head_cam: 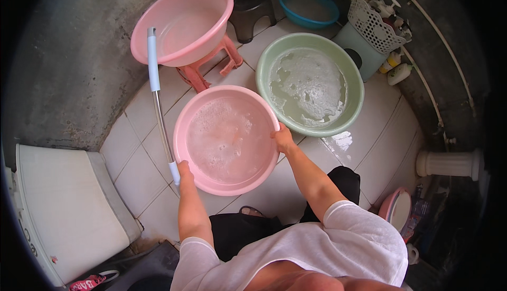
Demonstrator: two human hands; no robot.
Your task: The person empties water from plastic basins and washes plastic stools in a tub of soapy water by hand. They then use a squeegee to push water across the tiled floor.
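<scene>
My left hand [185, 171] grips the near left rim of a pink plastic basin [228, 191]. My right hand [283, 138] has hold of the same basin's right rim. Cloudy, sudsy water [229, 140] fills much of it, and what lies beneath the foam is hard to make out. A metal pole with light blue sleeves [160, 120] runs along the basin's left side. Its lower end passes close by my left hand; whether the hand touches it, I cannot tell. Just beyond my right hand, a green basin [262, 93] holds water topped with thick white foam.
Another pink basin [186, 25] sits tilted on a red plastic stool [194, 78]. Behind are a dark stool [243, 17] and a blue basin [289, 11]. A perforated basket of bottles [370, 25] stands at right. A white washing machine [75, 204] is at left. Wet floor tiles [340, 144] shine.
</scene>
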